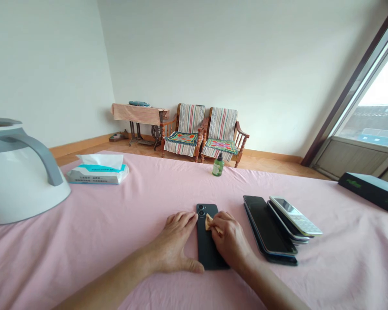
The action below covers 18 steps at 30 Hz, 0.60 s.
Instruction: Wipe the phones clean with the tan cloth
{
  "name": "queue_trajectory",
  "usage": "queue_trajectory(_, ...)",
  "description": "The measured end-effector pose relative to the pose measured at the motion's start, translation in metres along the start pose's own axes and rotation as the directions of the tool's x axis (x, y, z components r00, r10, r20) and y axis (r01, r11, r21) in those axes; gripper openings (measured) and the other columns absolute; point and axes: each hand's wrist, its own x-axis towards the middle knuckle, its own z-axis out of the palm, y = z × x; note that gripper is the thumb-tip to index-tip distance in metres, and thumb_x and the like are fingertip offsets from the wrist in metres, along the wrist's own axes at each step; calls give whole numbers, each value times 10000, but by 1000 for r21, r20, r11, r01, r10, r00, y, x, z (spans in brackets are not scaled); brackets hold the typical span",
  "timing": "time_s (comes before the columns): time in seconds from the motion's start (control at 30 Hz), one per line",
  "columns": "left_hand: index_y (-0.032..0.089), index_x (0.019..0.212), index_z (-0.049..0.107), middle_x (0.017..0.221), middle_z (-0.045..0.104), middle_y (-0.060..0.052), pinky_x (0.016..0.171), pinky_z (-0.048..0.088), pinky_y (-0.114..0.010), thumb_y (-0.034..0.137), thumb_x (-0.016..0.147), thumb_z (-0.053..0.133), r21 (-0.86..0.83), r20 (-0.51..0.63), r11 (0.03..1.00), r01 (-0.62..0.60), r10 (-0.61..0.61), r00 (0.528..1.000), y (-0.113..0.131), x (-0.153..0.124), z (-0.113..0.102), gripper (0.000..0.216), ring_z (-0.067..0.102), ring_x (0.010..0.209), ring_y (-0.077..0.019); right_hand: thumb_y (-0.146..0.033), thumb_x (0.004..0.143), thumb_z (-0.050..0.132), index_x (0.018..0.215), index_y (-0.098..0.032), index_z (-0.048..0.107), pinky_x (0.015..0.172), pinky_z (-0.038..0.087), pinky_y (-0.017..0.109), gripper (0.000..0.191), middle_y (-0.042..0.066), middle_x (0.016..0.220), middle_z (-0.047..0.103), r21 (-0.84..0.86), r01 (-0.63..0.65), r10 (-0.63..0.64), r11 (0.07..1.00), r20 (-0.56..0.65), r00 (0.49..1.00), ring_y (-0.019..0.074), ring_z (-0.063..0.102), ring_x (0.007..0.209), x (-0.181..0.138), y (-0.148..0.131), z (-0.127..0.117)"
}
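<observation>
A dark smartphone (205,249) lies back side up on the pink cloth, its camera lenses at the far left corner. My right hand (231,239) pinches a small folded yellowish wiping cloth (208,222) and presses it on the phone's back, covering part of its right side. Along the phone's left edge rests my left hand (170,243), fingers stretched out and thumb apart, the fingertips near the lenses and the thumb by the lower edge. To the right of my right hand are stacked phones (270,226), with a white keypad phone (295,215) on top of the right-hand pile.
A green pump bottle (217,166) stands near the far edge of the pink tablecloth (142,206). A tissue pack (97,170) and a large white kettle (22,181) stand at left. A black box (371,191) lies far right. Two wooden chairs (184,137) stand beyond.
</observation>
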Motion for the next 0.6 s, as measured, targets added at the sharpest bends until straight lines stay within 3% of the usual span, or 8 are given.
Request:
queue_trajectory(0.17,103,1401,367,1422,385,-209,1091,226,-524,711,608,659,13,5,1000,6,-6,1000,4,0,-4,1040,322,1305,-383,1,812,470,750,-183,641,712,403,247,259,31,779,586,-8,10,-10,1000,-2,1000,161,546,784,23,5,4)
queue_trajectory(0.43,162,1384,403,1395,424,-172,1074,246,-533,683,565,698,-32,-33,999,-2,1,999,8,-1,-4,1014,353,1280,-384,-18,819,475,719,-182,623,693,419,240,242,36,812,539,-48,9,-9,999,4,1000,154,545,775,0,-9,15)
queue_trajectory(0.6,108,1406,367,1414,391,-214,1085,221,-558,693,569,693,-42,0,999,31,-31,1000,12,-1,-5,1072,326,1297,-403,-28,833,465,725,-177,651,718,435,254,262,47,810,556,-58,-11,10,998,-16,1000,162,562,784,25,0,16)
